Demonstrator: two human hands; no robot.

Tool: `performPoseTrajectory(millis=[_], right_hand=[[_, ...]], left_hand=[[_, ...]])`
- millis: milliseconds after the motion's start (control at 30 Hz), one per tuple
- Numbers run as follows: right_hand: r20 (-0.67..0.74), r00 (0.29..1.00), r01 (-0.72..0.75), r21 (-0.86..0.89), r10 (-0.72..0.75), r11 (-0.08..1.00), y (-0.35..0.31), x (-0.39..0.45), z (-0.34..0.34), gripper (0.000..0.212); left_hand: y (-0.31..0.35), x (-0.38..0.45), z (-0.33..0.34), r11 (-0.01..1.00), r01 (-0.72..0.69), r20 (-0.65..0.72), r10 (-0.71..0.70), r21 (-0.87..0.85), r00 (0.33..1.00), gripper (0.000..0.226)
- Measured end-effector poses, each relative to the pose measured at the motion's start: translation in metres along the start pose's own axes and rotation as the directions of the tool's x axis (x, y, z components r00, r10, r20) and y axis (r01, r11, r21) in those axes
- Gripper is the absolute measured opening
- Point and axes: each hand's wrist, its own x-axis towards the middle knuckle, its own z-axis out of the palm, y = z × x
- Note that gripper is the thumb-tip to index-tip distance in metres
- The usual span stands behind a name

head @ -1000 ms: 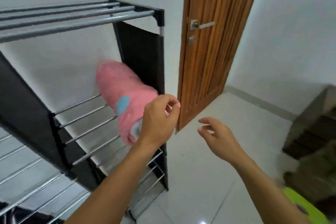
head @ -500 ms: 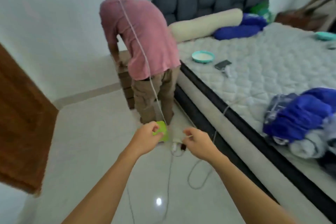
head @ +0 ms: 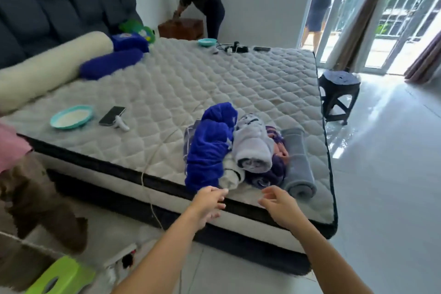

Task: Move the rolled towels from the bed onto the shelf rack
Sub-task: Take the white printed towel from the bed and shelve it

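Note:
Several rolled towels lie in a pile at the near corner of the bed (head: 181,83): a blue towel (head: 207,148), a pale lilac towel (head: 253,148) on top, a white towel (head: 230,175) and a purple towel (head: 269,174) beneath, and a grey towel (head: 298,162) at the right. My left hand (head: 208,200) hovers empty just in front of the blue and white towels, fingers loosely bent. Beside it, my right hand (head: 278,203) reaches with spread fingers below the purple towel, touching nothing. The shelf rack is out of view.
On the mattress lie a teal dish (head: 71,117), a phone (head: 111,116), a cream bolster (head: 47,67) and a cable (head: 152,157). A person (head: 14,174) stands at the left. A green stool (head: 62,277) and power strip (head: 121,256) sit on the floor, a dark stool (head: 338,93) at right.
I have let go of the pink towel on the rack and turned round past the door and the person to face the bed. Both hands now reach toward the towel pile.

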Motion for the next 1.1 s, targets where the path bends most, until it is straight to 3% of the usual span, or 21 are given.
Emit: performPoseTrajectory(millis=[133,300,500,600,633,767,900,967,1100], right_hand=[[-0.113,0.992,-0.060,0.028,0.063,0.998,-0.005,0.042,-0.029,0.031],[-0.238,0.964,-0.088,0.152,0.123,0.985,-0.010,0.095,-0.056,0.023],[-0.197,0.972,-0.077,0.239,0.126,0.968,-0.028,0.189,-0.078,0.028],[-0.144,0.983,-0.077,0.232,0.113,0.970,-0.046,0.251,-0.085,0.015],[-0.120,0.988,-0.071,0.222,0.100,0.972,-0.049,0.273,-0.087,0.019],[-0.012,0.993,-0.118,0.160,0.121,0.980,-0.050,0.355,-0.085,0.069],[0.117,0.973,-0.206,0.060,0.198,0.977,-0.079,0.376,-0.075,0.092],[0.140,0.966,-0.230,0.086,0.217,0.969,-0.076,0.387,-0.070,0.097],[0.195,0.945,-0.289,0.131,0.261,0.948,-0.069,0.400,-0.071,0.085]], left_hand=[[0.036,0.051,0.020,0.973,0.136,0.092,-0.120,-0.186,0.988,0.040],[0.057,0.090,0.033,0.905,0.274,0.141,-0.240,-0.324,0.960,0.054],[0.075,0.132,0.041,0.826,0.406,0.173,-0.367,-0.392,0.914,0.046],[0.088,0.151,0.045,0.766,0.467,0.212,-0.417,-0.441,0.884,0.060],[0.092,0.157,0.046,0.737,0.497,0.236,-0.438,-0.457,0.867,0.061],[0.105,0.178,0.054,0.697,0.530,0.254,-0.467,-0.483,0.847,0.048],[0.110,0.199,0.063,0.711,0.500,0.186,-0.475,-0.495,0.860,0.047],[0.108,0.206,0.063,0.730,0.486,0.151,-0.477,-0.481,0.866,0.051],[0.106,0.212,0.064,0.773,0.452,0.097,-0.460,-0.444,0.883,0.052]])
